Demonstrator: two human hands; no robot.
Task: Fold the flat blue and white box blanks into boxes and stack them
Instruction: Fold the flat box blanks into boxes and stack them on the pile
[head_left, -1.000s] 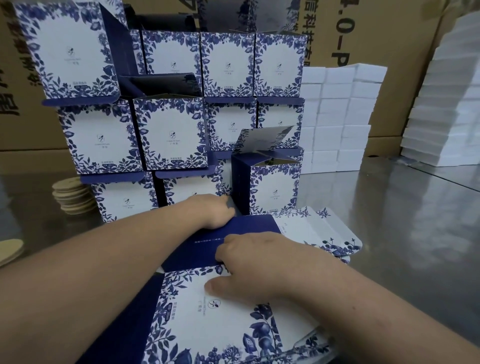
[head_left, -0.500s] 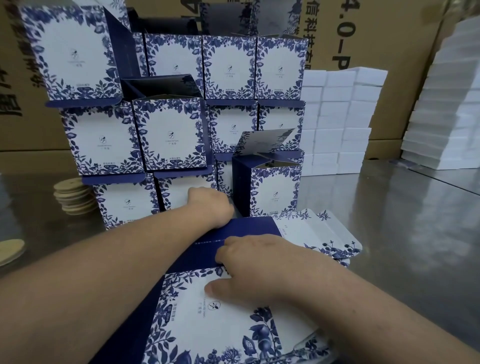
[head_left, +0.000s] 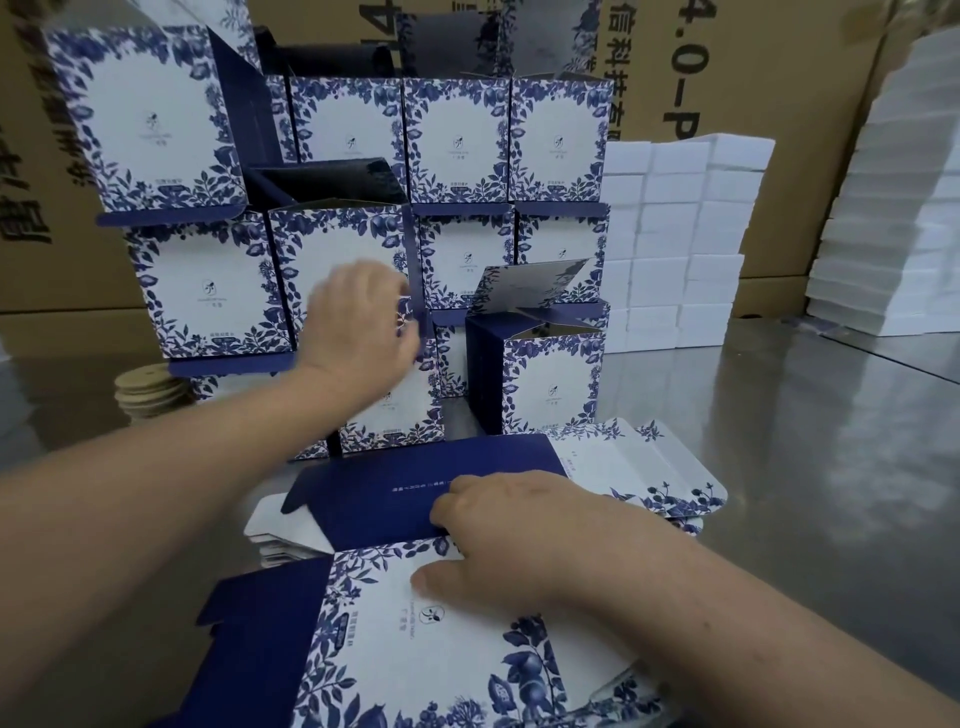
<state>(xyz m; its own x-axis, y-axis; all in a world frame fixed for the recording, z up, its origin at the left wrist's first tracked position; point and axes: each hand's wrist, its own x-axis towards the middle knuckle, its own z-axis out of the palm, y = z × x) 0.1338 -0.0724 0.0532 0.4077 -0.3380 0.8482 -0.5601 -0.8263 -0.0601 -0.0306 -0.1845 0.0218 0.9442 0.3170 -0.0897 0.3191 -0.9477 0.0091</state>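
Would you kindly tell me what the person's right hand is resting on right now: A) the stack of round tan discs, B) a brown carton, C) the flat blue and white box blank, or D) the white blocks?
C: the right hand lies on the flat box blank nearest the camera, thumb on its white panel.

Flat blanks (head_left: 649, 478) lie before the stacked boxes (head_left: 457, 140); foam blocks (head_left: 675, 234) stand right.
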